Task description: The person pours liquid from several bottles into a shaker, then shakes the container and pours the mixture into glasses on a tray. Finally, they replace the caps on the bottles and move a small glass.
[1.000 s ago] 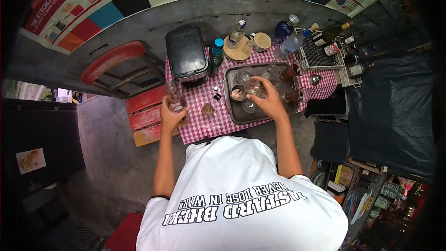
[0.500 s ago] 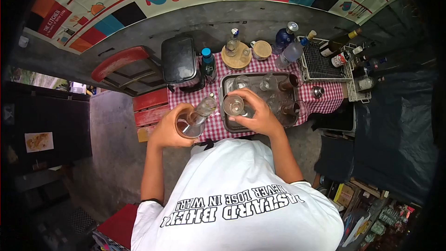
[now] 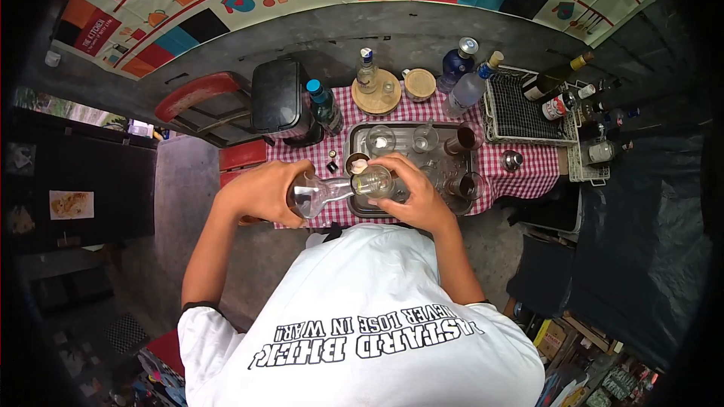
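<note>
Clear glass bottle (image 3: pixel 317 196), part full of clear liquid, lies tilted in my left hand (image 3: pixel 260 192), neck touching the small clear glass (image 3: pixel 375 179) gripped by my right hand (image 3: pixel 415 192). The glass seems empty. Both hang over the grey metal tray's (image 3: pixel 354 207) near-left edge, closer together than 0.5 s ago.

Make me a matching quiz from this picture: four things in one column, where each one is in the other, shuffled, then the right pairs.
Things:
1. clear bottle
2. glass
3. wire basket
4. black box

Places:
A. far left end of the checked table
B. in the left hand, tipped sideways
C. right end of the table
D. in the right hand, over the tray

Pairs: 1-B, 2-D, 3-C, 4-A
</note>
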Available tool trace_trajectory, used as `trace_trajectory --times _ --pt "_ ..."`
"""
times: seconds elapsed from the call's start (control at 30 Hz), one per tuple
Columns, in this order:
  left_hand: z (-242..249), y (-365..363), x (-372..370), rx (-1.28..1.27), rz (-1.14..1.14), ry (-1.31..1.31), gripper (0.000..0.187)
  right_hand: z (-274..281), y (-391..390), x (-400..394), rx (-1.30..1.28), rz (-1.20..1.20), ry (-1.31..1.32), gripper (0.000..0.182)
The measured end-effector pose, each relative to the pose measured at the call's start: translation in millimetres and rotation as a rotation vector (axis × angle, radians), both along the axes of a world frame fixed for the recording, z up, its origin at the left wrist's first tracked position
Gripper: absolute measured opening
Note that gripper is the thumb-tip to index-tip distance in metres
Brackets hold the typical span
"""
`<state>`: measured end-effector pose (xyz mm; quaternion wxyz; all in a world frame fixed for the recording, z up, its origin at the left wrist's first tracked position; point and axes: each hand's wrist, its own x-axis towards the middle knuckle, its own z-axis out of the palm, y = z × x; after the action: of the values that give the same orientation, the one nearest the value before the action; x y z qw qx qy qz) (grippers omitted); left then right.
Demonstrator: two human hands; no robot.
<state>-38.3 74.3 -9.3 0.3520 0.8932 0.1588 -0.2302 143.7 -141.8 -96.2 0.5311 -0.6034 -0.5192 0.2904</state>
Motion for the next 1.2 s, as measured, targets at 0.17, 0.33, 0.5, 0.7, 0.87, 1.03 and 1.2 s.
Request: trace_trajectory --times 0.17,0.33,0.5,0.7,0.87,1.03,1.2 --pt "4.5 -7.5 12.1 0.071 -0.041 0.045 0.066 0.8 -8.6 7.0 0.013 0.029 -0.017 0.057" --pt "11.7 -19.5 20.9 0.098 -0.036 0.046 0.063 -0.3 -17.7 15.6 -0.028 0.064 0.038 0.059" --pt "14.6 -29.1 23.9 0.147 -0.048 0.070 0.061 -5.0 -22.8 21.1 0.037 0.064 -0.011 0.058" --pt "15.8 -37.4 25.4 0.159 -0.050 0.039 0.061 -10.7 -27.4 22.7 0.040 0.075 0.005 0.058" --pt "18.1 -43.7 25.4 0.184 -0.060 0.040 0.062 -16.5 -31.8 22.9 0.013 0.087 0.036 0.060" --pt "20.5 -46.9 26.6 0.185 -0.071 0.053 0.062 -17.2 -35.8 20.8 0.020 0.069 0.037 0.061" --pt "21.2 -48.9 29.1 0.195 -0.086 0.072 0.063 -22.7 -38.5 19.4 0.045 0.066 0.045 0.060"
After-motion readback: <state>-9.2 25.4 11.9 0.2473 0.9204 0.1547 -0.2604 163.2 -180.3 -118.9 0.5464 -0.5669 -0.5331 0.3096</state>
